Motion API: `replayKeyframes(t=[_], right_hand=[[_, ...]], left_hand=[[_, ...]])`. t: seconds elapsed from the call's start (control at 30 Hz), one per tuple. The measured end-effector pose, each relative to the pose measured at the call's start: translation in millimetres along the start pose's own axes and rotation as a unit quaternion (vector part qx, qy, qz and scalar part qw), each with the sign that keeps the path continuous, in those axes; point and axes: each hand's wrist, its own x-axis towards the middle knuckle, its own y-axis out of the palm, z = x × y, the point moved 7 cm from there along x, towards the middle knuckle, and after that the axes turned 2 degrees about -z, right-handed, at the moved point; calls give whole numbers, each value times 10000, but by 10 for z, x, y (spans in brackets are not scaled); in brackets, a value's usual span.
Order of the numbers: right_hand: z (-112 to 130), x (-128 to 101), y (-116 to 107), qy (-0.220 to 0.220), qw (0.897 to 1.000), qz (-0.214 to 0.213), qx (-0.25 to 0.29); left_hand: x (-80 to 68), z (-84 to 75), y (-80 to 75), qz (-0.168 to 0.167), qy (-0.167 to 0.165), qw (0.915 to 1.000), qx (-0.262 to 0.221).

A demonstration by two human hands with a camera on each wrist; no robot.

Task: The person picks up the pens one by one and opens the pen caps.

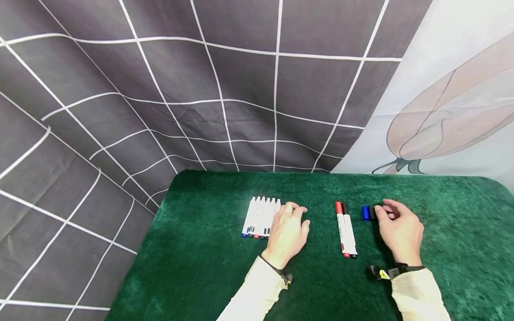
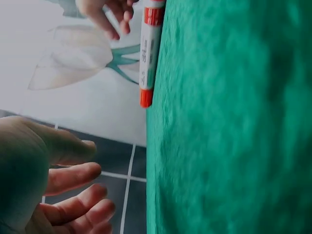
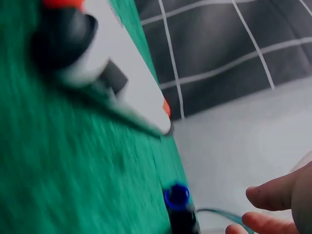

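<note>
My right hand [image 1: 397,229] hovers half-curled, fingertips at the loose caps [image 1: 368,213], gripping nothing. My left hand [image 1: 287,232] rests relaxed beside the row of uncapped markers [image 1: 260,217]. Advice: pinch one cap squarely, open end toward its marker.

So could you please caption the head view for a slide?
Left hand beside uncapped markers; right hand at loose caps.
</note>
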Motion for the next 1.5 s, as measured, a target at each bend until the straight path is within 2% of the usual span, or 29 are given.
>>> replayKeyframes(t=[0.17, 0.33, 0.43, 0.57, 0.63, 0.83, 0.97, 1.07, 1.13, 1.33, 1.5], right_hand=[[169, -111, 99, -256, 9994, 217, 89], [284, -199, 148, -501, 9982, 285, 179], [342, -245, 175, -657, 9971, 299, 247], [420, -304, 219, -841, 9952, 381, 322], [457, -331, 233, -910, 9944, 429, 334], [522, -374, 242, -1052, 9926, 426, 430], [534, -379, 239, -1087, 9920, 425, 471], [535, -376, 239, -1100, 9919, 443, 452], [535, -374, 242, -1089, 9921, 468, 416], [534, -377, 253, -1068, 9924, 498, 351], [532, -379, 265, -1041, 9926, 534, 329]], left_hand=[[-41, -124, 48, 251, 362, 9990, 24], [-90, -312, 113, 637, 1051, 9924, 83], [-136, -431, 188, 1051, 1570, 9817, 251], [-208, -562, 278, 1688, 2170, 9610, 304], [-240, -607, 299, 1903, 2401, 9513, 325], [-297, -699, 315, 2195, 2883, 9306, 513], [-328, -735, 335, 2371, 3029, 9215, 547], [-333, -750, 343, 2347, 3089, 9201, 535], [-330, -748, 336, 2226, 3112, 9223, 555], [-312, -704, 302, 1767, 3027, 9342, 665], [-291, -655, 276, 1619, 2752, 9460, 554]])
